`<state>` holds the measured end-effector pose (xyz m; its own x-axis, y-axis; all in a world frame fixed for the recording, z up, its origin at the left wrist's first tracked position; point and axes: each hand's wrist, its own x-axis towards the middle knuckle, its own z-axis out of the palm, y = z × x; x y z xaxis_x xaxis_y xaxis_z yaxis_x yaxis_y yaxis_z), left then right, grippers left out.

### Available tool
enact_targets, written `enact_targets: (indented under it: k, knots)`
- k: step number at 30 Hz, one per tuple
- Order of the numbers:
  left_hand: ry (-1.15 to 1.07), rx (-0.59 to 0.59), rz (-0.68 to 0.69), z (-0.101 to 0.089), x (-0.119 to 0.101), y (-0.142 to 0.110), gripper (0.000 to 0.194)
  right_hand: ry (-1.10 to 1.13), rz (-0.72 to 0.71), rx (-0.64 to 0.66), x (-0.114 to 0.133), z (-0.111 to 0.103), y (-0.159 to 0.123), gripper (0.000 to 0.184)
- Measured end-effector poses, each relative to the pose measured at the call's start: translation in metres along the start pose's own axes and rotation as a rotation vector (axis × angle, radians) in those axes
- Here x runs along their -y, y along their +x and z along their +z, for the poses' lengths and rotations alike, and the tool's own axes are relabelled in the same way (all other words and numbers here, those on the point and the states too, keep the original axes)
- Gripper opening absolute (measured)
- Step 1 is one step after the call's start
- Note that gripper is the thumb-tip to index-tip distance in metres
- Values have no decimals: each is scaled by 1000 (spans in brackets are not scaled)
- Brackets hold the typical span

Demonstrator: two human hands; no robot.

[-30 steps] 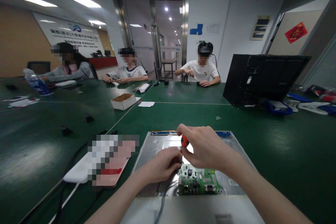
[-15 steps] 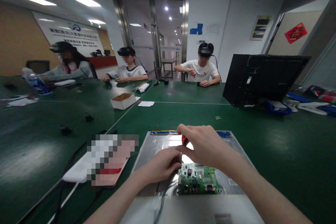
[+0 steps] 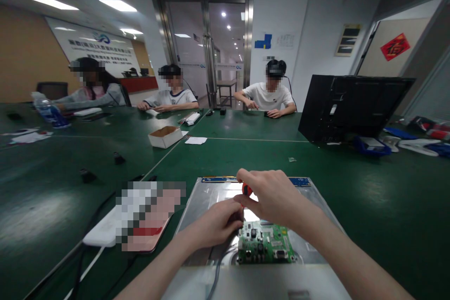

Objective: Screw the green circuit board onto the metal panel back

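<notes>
A silver metal panel lies flat on the green table in front of me, with a green circuit board mounted near its front. My right hand is closed around a screwdriver with a red and black handle, held upright over the board's back left corner. My left hand is curled beside it, its fingertips pinched at the tool's shaft just above the board. The tip of the tool is hidden by my fingers. A grey cable runs from the board toward me.
A pixelated phone on a white pad lies left of the panel. A black monitor back stands at the right. A small open cardboard box sits mid-table. Three people with headsets sit along the far side.
My hands stay almost in place over the board's corner; my left fingers shift slightly at the shaft. The person in white across the table lowers a hand.
</notes>
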<state>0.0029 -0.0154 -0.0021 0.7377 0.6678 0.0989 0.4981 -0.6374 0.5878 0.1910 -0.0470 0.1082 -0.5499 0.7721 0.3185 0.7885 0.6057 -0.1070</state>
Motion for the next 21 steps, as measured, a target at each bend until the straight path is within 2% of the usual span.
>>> enact_targets:
  k: [5,16,21]
  knots:
    - [2,-8,-9,-1,0,0,6,1,10,-7,0,2,1,12]
    - [-37,-19,26,2,5,-1,7,56,-17,21,1,-1,-1,25]
    - [-53,-18,17,2,4,-1,9,78,-35,-4,0,-1,-4,31]
